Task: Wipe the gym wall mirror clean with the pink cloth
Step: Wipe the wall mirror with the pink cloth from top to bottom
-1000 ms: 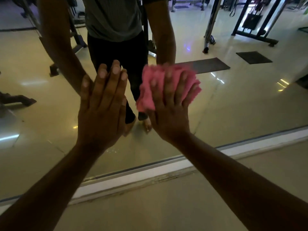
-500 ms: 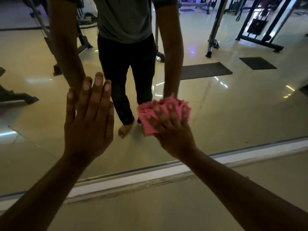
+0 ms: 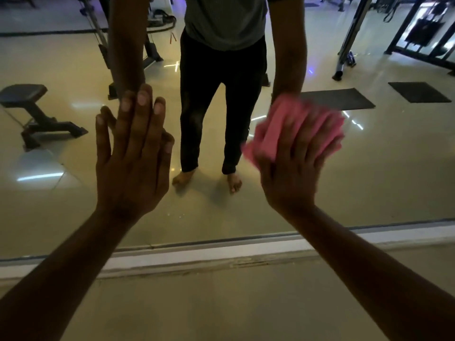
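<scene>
Since half a second ago, the right hand point(image 3: 293, 166) has swept the pink cloth point(image 3: 278, 129) up and to the right across the mirror point(image 3: 369, 168), blurred in motion. Its fingers spread over the bunched cloth, pressing it to the glass above the mirror's bottom edge. The left hand point(image 3: 133, 158) rests flat and open on the glass, holding nothing. Wiping looks well underway.

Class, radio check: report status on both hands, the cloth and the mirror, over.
Left hand flat on mirror, open, empty. Right hand pressing pink cloth against the glass, blurred mid-wipe. Nothing in the way, over.
</scene>
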Motion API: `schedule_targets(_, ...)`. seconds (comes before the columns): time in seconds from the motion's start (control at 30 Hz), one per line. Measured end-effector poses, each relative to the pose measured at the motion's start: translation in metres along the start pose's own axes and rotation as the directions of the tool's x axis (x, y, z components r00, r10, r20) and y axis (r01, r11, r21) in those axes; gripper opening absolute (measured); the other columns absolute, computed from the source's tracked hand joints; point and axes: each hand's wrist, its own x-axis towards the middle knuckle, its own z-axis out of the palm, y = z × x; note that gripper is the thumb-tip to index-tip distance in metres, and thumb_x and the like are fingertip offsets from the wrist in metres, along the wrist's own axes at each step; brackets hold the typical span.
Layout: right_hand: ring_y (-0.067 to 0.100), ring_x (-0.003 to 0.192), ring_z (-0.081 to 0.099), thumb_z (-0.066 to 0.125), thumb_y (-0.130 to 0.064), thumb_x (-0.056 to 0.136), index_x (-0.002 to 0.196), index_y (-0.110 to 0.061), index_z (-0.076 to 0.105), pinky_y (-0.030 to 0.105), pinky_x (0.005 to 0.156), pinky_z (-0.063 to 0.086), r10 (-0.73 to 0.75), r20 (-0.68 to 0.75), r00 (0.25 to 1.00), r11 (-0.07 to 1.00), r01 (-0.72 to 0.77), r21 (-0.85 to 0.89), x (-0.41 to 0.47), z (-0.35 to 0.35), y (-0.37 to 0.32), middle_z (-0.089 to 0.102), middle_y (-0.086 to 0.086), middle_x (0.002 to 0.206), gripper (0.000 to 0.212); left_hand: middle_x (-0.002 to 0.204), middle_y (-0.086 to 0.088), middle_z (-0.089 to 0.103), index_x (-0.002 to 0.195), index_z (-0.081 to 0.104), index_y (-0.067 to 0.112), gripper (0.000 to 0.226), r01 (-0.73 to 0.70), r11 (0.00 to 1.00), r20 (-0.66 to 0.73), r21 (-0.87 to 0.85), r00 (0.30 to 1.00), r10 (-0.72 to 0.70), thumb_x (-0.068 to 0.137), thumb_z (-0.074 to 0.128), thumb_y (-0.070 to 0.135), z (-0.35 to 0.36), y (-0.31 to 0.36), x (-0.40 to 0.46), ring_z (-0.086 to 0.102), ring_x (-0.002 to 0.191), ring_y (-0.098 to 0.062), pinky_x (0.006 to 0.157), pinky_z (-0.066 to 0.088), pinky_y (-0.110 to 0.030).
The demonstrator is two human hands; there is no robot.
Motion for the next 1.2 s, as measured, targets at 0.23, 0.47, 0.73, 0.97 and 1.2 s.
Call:
schedule_targets(0.23, 0.047, 0.160, 0.019, 0.060, -0.061, 0.108, 0.172, -0.027, 0.011, 0.081, 0.127, 0.006, -0.409, 0.100, 0.907, 0.913, 0.407, 0.040, -0.058, 0.039, -0.039, 0.001, 0.009, 0.182, 0.088, 0.177, -0.017, 0.019, 0.171, 0.022, 0.007, 0.066, -0.034, 0.999, 0.037, -0.036, 0.999, 0.036, 0.114, 0.052, 0.021, -0.004, -0.031, -0.021, 0.013, 0.165, -0.032, 0.133, 0.014, -0.062)
schedule_targets(0.47, 0.067, 0.156, 0.020, 0.049, -0.055, 0.109, 0.164, -0.010, 0.015, 0.083, 0.127, 0.003, 0.131, -0.146, 0.981, 0.986, -0.115, 0.118, 0.029, 0.009, -0.125, 0.020, 0.038, 0.172, 0.079, 0.178, -0.018, 0.018, 0.172, 0.022, 0.007, 0.066, -0.066, 0.997, 0.047, -0.041, 0.997, 0.068, 0.114, 0.051, 0.022, -0.019, -0.071, -0.021, 0.017, 0.165, -0.038, 0.134, 0.013, -0.061)
schedule_targets(0.73, 0.064, 0.159, 0.016, 0.045, -0.058, 0.113, 0.173, -0.020, -0.007, 0.081, 0.126, 0.014, -0.005, 0.026, 1.000, 0.999, 0.004, 0.037, -0.048, 0.028, -0.090, 0.005, 0.032, 0.178, 0.088, 0.180, -0.013, 0.012, 0.173, 0.018, 0.009, 0.069, -0.193, 0.976, 0.071, -0.096, 0.977, 0.200, 0.114, 0.050, 0.024, -0.020, -0.106, -0.022, 0.006, 0.168, -0.027, 0.134, 0.016, -0.057)
schedule_targets(0.97, 0.048, 0.164, 0.011, 0.065, -0.059, 0.107, 0.169, -0.027, 0.019, 0.080, 0.128, 0.007, -0.342, 0.114, 0.933, 0.939, 0.334, 0.085, -0.082, 0.056, -0.173, 0.020, 0.016, 0.174, 0.084, 0.180, -0.015, 0.014, 0.172, 0.019, 0.007, 0.068, -0.120, 0.991, 0.039, -0.059, 0.992, 0.123, 0.115, 0.051, 0.025, -0.022, -0.135, -0.043, 0.011, 0.168, -0.030, 0.134, 0.014, -0.058)
schedule_targets(1.2, 0.064, 0.161, 0.003, 0.048, -0.047, 0.112, 0.169, -0.003, 0.009, 0.074, 0.132, -0.002, 0.237, -0.088, 0.968, 0.948, -0.210, 0.239, -0.001, 0.036, -0.222, 0.010, 0.040, 0.174, 0.081, 0.178, -0.017, 0.014, 0.171, 0.021, 0.004, 0.066, -0.110, 0.992, 0.009, -0.058, 0.994, 0.111, 0.115, 0.049, 0.026, -0.023, -0.163, -0.048, 0.005, 0.168, -0.028, 0.135, 0.011, -0.054)
